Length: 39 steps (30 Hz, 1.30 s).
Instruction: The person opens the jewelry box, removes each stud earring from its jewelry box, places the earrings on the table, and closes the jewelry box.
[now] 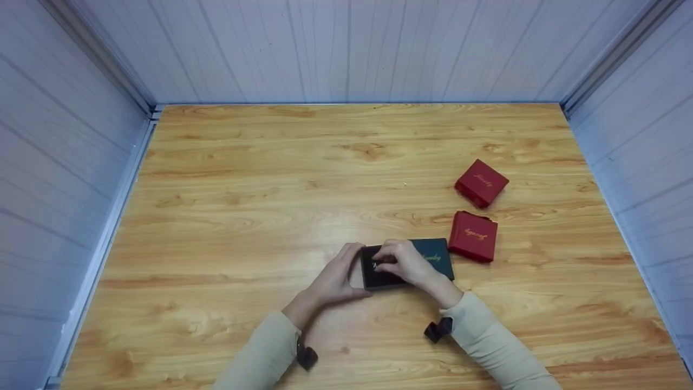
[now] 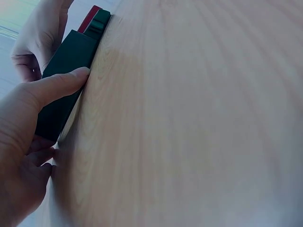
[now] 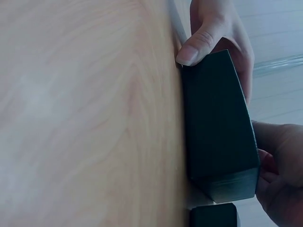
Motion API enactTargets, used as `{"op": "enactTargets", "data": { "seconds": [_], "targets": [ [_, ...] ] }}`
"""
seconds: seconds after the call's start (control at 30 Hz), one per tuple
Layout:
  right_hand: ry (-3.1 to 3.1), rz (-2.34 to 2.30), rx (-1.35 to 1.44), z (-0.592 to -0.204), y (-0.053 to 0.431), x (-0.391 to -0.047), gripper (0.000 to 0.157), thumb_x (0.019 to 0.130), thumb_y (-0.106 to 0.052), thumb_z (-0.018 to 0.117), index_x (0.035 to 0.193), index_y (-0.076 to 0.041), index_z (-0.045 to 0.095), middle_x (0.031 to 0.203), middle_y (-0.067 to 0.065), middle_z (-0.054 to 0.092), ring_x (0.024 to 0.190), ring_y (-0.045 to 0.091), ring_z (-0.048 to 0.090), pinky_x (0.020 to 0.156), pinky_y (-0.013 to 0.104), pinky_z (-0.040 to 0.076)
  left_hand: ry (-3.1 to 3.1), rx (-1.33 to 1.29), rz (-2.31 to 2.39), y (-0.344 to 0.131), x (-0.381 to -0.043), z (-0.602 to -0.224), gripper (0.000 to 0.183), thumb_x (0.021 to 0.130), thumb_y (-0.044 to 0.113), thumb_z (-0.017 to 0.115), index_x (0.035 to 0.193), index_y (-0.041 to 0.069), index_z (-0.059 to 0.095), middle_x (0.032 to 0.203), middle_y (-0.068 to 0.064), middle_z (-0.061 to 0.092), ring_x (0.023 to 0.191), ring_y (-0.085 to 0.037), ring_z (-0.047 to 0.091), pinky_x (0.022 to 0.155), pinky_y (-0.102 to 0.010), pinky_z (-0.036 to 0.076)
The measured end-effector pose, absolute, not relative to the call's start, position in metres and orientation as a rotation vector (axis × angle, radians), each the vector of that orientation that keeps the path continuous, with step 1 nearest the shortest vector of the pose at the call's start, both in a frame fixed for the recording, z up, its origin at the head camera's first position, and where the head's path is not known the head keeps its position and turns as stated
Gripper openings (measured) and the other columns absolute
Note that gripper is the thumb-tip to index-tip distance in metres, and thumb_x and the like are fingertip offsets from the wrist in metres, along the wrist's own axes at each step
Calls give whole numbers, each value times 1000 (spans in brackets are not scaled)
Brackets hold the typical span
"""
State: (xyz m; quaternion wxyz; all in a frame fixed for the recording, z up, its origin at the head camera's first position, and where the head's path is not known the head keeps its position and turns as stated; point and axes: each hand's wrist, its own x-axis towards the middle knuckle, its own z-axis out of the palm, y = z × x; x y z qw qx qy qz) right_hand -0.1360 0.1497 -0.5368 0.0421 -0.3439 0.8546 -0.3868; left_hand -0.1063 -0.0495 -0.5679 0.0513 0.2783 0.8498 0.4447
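Observation:
A dark green box [image 1: 385,281] with a black inside lies uncovered on the table. My left hand [image 1: 338,276] grips its left end, thumb on the near side and fingers at the far corner; in the left wrist view the thumb lies along the green side wall [image 2: 61,109]. Over the black inside, my right hand [image 1: 405,262] has thumb and fingertips pinched together at a small shiny piece [image 1: 374,266], too small to tell its kind. In the right wrist view the fingertips are hidden behind the box [image 3: 218,118]. Right of it lies a green lid [image 1: 438,257] with gold lettering.
Two red boxes with gold lettering stand to the right: a nearer box [image 1: 474,236] close to the green lid, and a farther box [image 1: 482,183]. A tiny bright speck [image 1: 404,184] shows on the wooden table [image 1: 243,216]. Pale panel walls [image 1: 346,49] enclose the table's back and sides.

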Motion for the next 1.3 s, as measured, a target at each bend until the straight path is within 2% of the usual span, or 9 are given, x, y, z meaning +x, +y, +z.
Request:
{"op": "enactTargets", "data": {
  "seconds": [0.5,1.3],
  "targets": [
    [2597,-1289,-1163,-539,150,-137,4,69,-4,73,73,-3,72,71,3,59,68,13,57,60,21,48,2599,851,1349,-49,-106,-567,87,58,32,81,127,9,33,122,-2,39,106,-14,43,92,-31,37],
    [2635,-1271,-1101,-544,151,-134,4,76,-9,69,75,-5,70,76,1,60,73,12,56,64,24,47,2607,896,1359,-50,-107,-570,88,59,33,80,128,8,33,122,-3,39,107,-15,43,92,-31,36]
  ]
}}
